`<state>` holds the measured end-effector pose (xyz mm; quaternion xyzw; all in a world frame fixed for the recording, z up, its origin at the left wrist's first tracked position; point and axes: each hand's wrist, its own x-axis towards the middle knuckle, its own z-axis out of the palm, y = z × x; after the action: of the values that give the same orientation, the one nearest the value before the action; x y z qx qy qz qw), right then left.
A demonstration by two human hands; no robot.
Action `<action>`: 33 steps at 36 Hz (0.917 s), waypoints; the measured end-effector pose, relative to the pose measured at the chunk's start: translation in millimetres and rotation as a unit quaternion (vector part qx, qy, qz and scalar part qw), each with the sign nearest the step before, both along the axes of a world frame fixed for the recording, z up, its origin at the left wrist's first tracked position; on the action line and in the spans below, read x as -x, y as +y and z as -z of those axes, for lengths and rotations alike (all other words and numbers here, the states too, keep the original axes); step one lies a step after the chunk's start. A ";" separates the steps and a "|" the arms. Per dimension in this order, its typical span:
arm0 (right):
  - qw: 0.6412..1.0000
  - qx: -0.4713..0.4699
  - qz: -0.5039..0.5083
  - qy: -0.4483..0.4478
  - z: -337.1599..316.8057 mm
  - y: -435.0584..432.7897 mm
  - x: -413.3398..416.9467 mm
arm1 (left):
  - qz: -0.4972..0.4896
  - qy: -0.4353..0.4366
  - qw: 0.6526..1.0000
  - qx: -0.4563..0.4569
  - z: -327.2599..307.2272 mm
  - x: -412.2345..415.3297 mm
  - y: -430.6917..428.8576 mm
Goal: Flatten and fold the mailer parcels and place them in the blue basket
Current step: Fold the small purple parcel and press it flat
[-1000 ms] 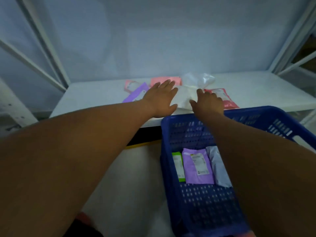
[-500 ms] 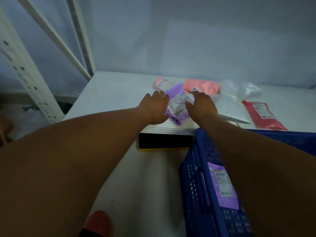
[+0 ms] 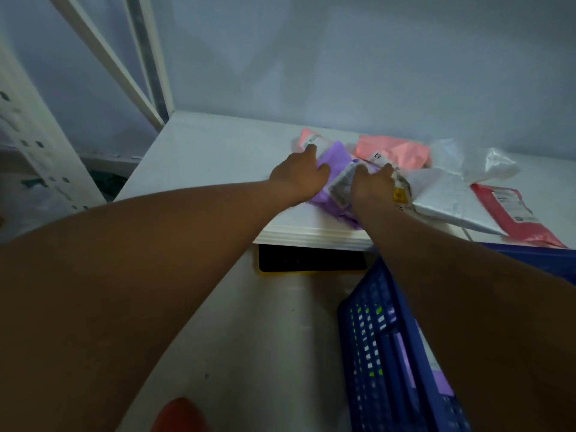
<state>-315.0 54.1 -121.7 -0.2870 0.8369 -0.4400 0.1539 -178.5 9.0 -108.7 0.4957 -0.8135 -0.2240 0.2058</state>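
Note:
A crumpled purple mailer (image 3: pixel 339 155) with a white label lies near the front edge of the white shelf (image 3: pixel 202 157). My left hand (image 3: pixel 300 177) grips its left side. My right hand (image 3: pixel 374 185) grips its right side, over the label. Behind it lie two pink mailers (image 3: pixel 392 152). To the right are a white mailer (image 3: pixel 442 198) and a red mailer (image 3: pixel 514 213). The blue basket (image 3: pixel 371 338) stands on the floor below my right arm, with a purple mailer (image 3: pixel 436 378) inside, mostly hidden by my arm.
A clear plastic bag (image 3: pixel 489 160) sits behind the white mailer. White rack uprights (image 3: pixel 28 135) and diagonal braces stand at the left. A black and yellow edge (image 3: pixel 311 260) shows under the shelf. Something red-orange (image 3: pixel 177 416) is on the floor at the bottom.
Both hands left the white mailer and moved left onto the purple mailer, which they now hold bunched between them. The view has swung left and down.

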 end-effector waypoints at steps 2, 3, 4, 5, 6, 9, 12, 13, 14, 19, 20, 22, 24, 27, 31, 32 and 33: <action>1.000 0.015 -0.001 0.005 0.1 -0.9 -9.0 | -0.034 0.034 0.998 -0.031 -5.5 -8.8 -1.2; 1.000 0.018 0.001 0.008 -0.8 -1.2 -14.5 | -0.046 0.049 0.997 -0.046 -7.4 -13.8 -2.3; 1.000 0.021 0.003 0.009 -1.6 -1.0 -20.0 | -0.056 0.060 0.995 -0.061 -8.9 -18.5 -3.1; 1.000 0.024 0.005 0.007 -2.7 -0.4 -25.9 | -0.063 0.070 0.993 -0.078 -9.4 -23.5 -4.2; 1.000 0.026 0.005 0.004 -2.8 0.0 -31.8 | -0.067 0.080 0.990 -0.096 -9.9 -28.4 -5.0; 0.999 0.046 0.007 -0.012 -3.2 2.6 -49.7 | -0.069 0.084 0.985 -0.131 -10.4 -44.3 -3.8; 0.998 0.058 0.000 -0.021 -3.1 4.4 -64.9 | -0.075 0.063 0.986 -0.132 -10.1 -58.6 -2.9; 0.998 0.054 -0.003 -0.030 -3.3 4.2 -69.3 | -0.083 0.053 0.986 -0.132 -10.2 -62.7 -3.3; 0.998 0.048 -0.006 -0.042 -4.2 4.7 -73.5 | -0.095 0.043 0.986 -0.131 -10.5 -65.8 -4.0; 0.991 0.047 -0.033 -0.121 -7.2 4.0 -93.2 | -0.131 0.043 0.980 -0.142 -2.1 -79.2 -3.8; 0.990 0.046 -0.036 -0.128 -7.5 3.1 -96.6 | -0.133 0.041 0.981 -0.138 0.8 -81.9 -4.0; 0.987 0.051 -0.044 -0.145 -9.6 1.6 -104.3 | -0.145 0.045 0.980 -0.126 4.8 -87.7 -5.4; 0.984 0.056 -0.050 -0.164 -12.5 -0.8 -110.8 | -0.156 0.063 0.978 -0.124 5.6 -92.1 -8.8; 0.981 0.064 -0.069 -0.172 -15.1 -2.3 -118.5 | -0.173 0.085 0.972 -0.133 5.6 -95.0 -14.5; 0.977 0.074 -0.091 -0.176 -19.8 -4.0 -128.3 | -0.189 0.093 0.969 -0.125 1.8 -96.1 -21.3; 0.977 0.074 -0.095 -0.178 -21.7 -5.0 -130.1 | -0.189 0.093 0.970 -0.117 0.6 -96.0 -22.2; 0.976 0.073 -0.097 -0.181 -24.0 -5.9 -131.6 | -0.189 0.091 0.972 -0.108 -0.7 -96.0 -22.8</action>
<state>-183.3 48.2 -97.8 -0.2933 0.7287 -0.5277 0.3231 -82.4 -13.8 -108.0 0.6374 -0.6536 -0.3121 0.2630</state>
